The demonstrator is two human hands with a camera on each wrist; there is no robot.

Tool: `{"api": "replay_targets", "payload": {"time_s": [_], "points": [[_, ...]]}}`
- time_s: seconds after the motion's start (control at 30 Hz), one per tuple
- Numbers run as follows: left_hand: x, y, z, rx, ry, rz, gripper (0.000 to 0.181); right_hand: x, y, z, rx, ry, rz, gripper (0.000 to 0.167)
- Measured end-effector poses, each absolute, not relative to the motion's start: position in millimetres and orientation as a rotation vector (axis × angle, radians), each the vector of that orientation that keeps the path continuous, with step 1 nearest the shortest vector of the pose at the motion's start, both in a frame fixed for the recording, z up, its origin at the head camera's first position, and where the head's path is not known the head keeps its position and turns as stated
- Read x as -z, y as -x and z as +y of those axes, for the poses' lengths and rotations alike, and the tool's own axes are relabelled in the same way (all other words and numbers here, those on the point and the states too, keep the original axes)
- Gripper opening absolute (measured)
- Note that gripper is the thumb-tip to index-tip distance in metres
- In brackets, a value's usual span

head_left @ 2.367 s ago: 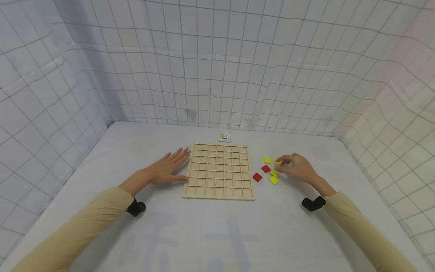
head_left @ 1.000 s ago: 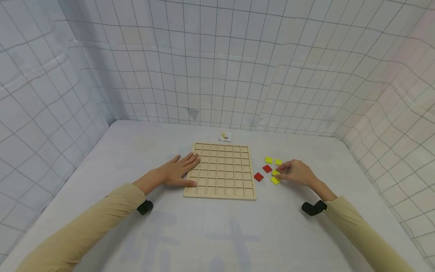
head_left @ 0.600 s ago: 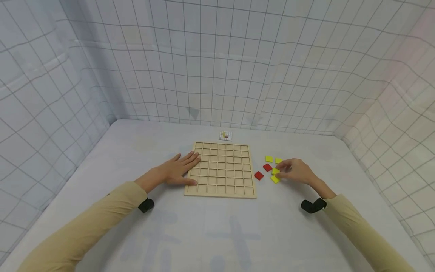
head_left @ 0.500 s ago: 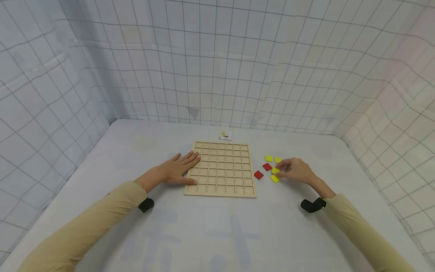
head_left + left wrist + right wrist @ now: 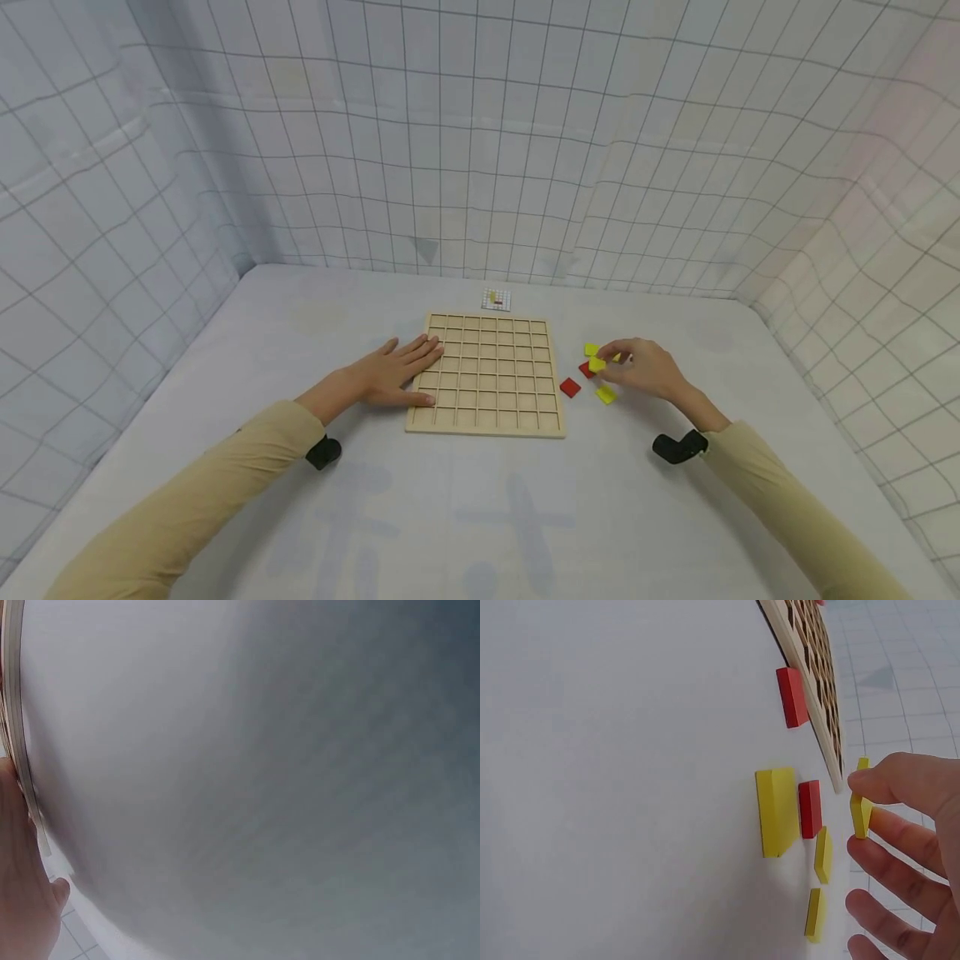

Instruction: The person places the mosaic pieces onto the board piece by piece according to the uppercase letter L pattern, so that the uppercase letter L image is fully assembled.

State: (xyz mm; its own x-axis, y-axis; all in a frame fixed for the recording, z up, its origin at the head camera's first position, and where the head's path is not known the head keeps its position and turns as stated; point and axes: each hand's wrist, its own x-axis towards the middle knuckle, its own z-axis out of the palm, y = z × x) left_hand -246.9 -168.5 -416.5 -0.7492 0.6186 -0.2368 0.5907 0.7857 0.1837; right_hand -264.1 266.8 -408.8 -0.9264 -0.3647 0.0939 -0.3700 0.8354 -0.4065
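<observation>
My left hand [image 5: 392, 377] lies flat with spread fingers over the left edge of a wooden grid board [image 5: 495, 375]. In the left wrist view only part of that hand [image 5: 26, 877] and the board's edge [image 5: 13, 697] show. My right hand [image 5: 647, 368] pinches a yellow square tile [image 5: 860, 806] between thumb and fingers, raised off the table. Below it lie a red tile [image 5: 570, 387], a second red tile [image 5: 810, 809] and a yellow tile [image 5: 606, 394]. Two more yellow tiles [image 5: 823, 855] lie farther back, one mostly hidden by the hand in the head view.
A small card [image 5: 496, 300] with a printed coloured grid lies behind the board. White cloth with dark grid lines hangs around the back and sides of the white table [image 5: 450, 508]. A black wrist mount [image 5: 678, 447] hangs under the right forearm.
My right hand has picked up a yellow tile from the group and moved it slightly up and left. Earlier, the left hand slid right onto the board; it now stays still.
</observation>
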Motion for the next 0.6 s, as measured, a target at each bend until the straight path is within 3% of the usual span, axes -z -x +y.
{"api": "replay_targets", "payload": {"time_s": [0.6], "points": [[427.8,249.5,-170.5,-0.132,-0.934,2.716,0.089,402.8,286.6,204.5,-0.781,-0.709,-2.886,0.032]]}}
